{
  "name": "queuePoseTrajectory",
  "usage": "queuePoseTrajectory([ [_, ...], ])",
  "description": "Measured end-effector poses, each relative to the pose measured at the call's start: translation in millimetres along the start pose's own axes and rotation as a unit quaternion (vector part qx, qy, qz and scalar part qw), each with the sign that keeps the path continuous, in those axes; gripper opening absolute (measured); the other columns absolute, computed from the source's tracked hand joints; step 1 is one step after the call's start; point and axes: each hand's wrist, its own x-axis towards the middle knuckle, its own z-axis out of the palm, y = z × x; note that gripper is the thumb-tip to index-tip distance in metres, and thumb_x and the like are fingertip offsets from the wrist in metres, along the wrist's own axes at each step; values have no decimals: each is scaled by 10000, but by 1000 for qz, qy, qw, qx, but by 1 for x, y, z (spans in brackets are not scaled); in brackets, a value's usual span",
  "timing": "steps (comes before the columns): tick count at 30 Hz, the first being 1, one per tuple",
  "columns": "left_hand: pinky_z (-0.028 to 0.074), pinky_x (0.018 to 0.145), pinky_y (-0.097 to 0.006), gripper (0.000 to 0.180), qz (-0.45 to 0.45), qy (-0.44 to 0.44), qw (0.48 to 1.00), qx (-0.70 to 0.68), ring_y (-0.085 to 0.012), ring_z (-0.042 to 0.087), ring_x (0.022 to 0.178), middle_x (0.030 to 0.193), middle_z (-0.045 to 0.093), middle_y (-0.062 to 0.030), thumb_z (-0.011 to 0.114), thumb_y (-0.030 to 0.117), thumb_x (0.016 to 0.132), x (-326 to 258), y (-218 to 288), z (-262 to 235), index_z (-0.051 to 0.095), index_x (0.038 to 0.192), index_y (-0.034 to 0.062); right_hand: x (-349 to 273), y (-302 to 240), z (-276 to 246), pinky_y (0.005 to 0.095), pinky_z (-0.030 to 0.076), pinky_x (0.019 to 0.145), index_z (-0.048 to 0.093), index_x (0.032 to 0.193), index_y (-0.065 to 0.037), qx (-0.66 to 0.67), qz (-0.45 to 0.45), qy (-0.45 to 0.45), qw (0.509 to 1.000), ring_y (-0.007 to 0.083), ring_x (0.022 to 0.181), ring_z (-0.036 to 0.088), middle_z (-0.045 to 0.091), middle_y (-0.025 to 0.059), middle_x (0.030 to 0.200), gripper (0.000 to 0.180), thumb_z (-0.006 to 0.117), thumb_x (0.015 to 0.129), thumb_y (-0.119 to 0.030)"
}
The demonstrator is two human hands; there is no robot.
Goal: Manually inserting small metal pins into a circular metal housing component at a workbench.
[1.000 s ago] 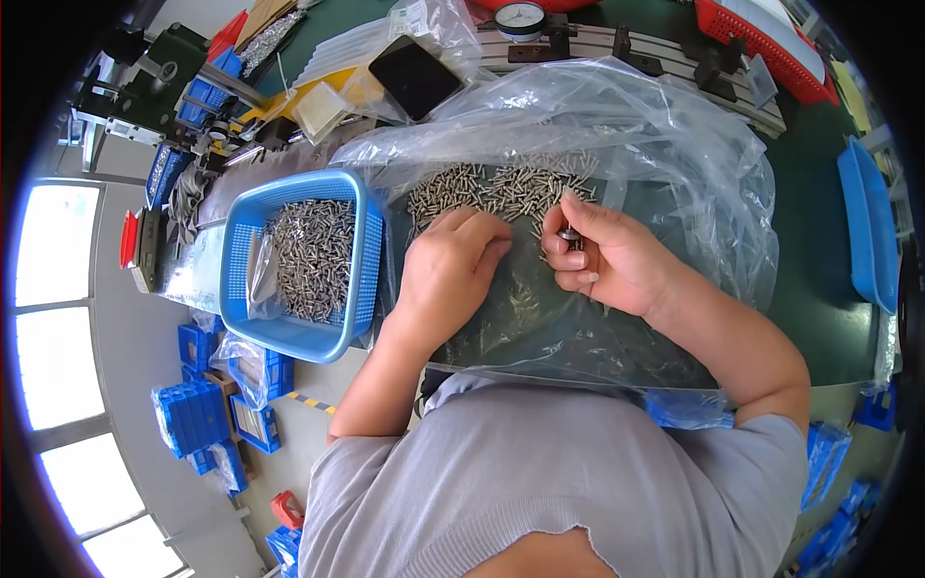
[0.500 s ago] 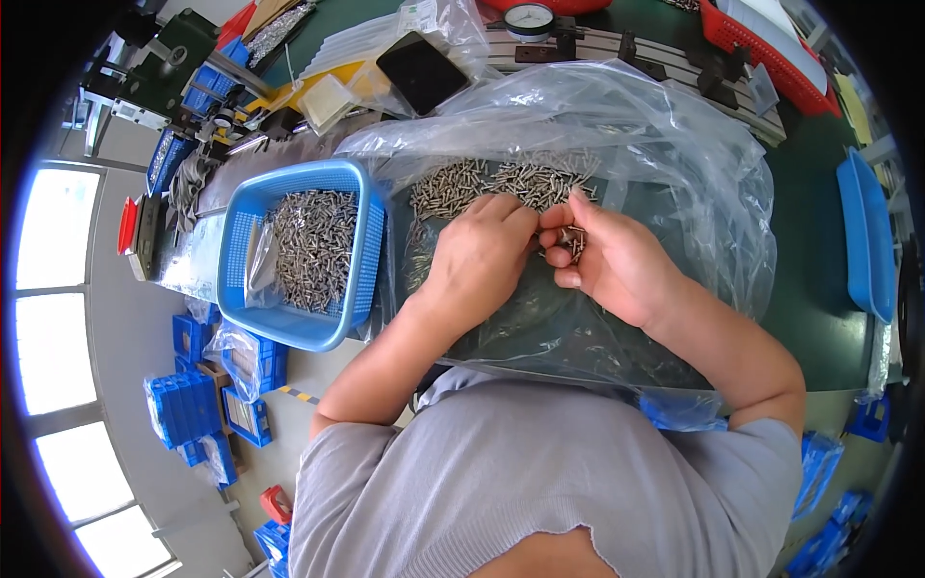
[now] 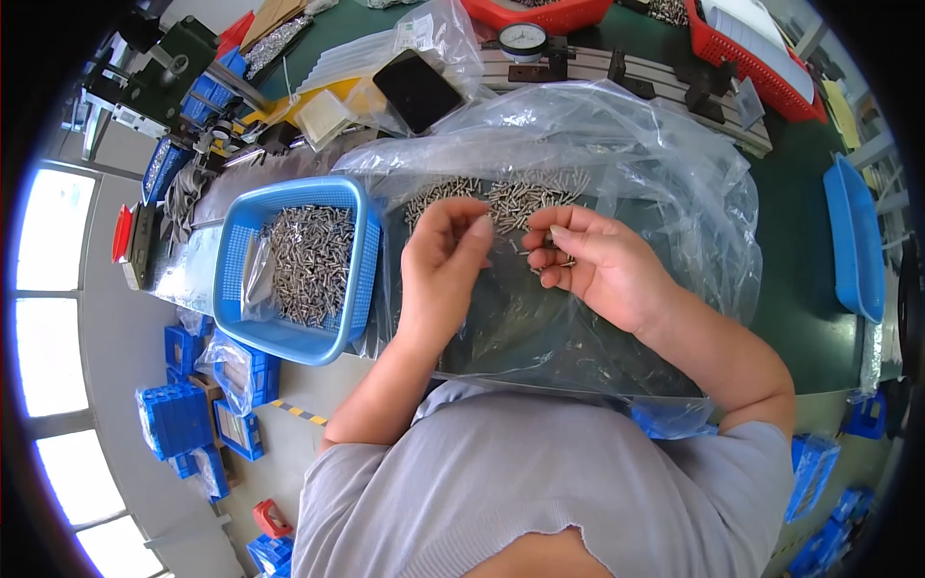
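Note:
Small metal pins (image 3: 528, 197), screw-like in shape, lie in two heaps on clear plastic sheeting over the green table. My right hand (image 3: 602, 260) is closed loosely around a few of these pins, some poking out between its curled fingers. My left hand (image 3: 441, 265) hovers just left of it, over the near side of the left heap (image 3: 438, 196). Its thumb and fingers are bent together, and whatever they hold is hidden. To the left stands a blue plastic basket (image 3: 361, 279) with many more pins and a clear bag (image 3: 258, 279) inside.
Crumpled clear plastic (image 3: 665, 144) spreads around the heaps. Behind lie a black phone-like slab (image 3: 417, 90) and a dial gauge (image 3: 521, 39) on a metal rail. A red basket (image 3: 761, 72) sits far right, a blue tray (image 3: 856, 236) at the right edge. Blue crates (image 3: 176, 421) stand on the floor.
My hands have drawn apart. The left has moved left and turned so that its thumb shows; the right stays near the heap with pins in it. The view has shifted slightly.

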Motion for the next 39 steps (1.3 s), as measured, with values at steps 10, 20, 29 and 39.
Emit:
queuePoseTrajectory([
  [10, 345, 1057, -398, 459, -315, -159, 711, -608, -260, 484, 1167, 1179, 532, -136, 314, 391, 1007, -19, -2, 38, 498, 1194, 14, -17, 12, 25, 284, 493, 757, 587, 1019, -25, -550, -337, -33, 763, 165, 855, 597, 615, 78, 971, 201, 615, 826, 23],
  [20, 434, 949, -357, 434, -279, -205, 589, -730, -220, 549, 1027, 1074, 563, -97, 298, 387, 1011, -28, -33, 36, 534, 1067, 27, -6, 19, 21, 335, 467, 761, 621, 984, -78, -648, -469, -29, 599, 255, 927, 556, 626, 46, 915, 396, 779, 625, -26],
  [29, 458, 925, -387, 421, -346, -130, 662, -652, -252, 547, 1003, 1051, 543, -121, 286, 327, 1022, -22, -7, 28, 510, 1080, -25, -6, 9, 15, 312, 464, 719, 609, 1018, -85, -597, -432, 30, 675, 204, 867, 569, 601, 38, 866, 414, 769, 642, -14],
  [39, 436, 681, -253, 316, -346, -229, 677, -608, -96, 513, 782, 921, 554, -3, 425, 366, 989, -26, -14, 14, 570, 1016, 86, -6, 6, 23, 292, 483, 700, 573, 1099, -59, -596, -444, -7, 670, 192, 817, 585, 595, 77, 926, 497, 759, 648, 30],
])
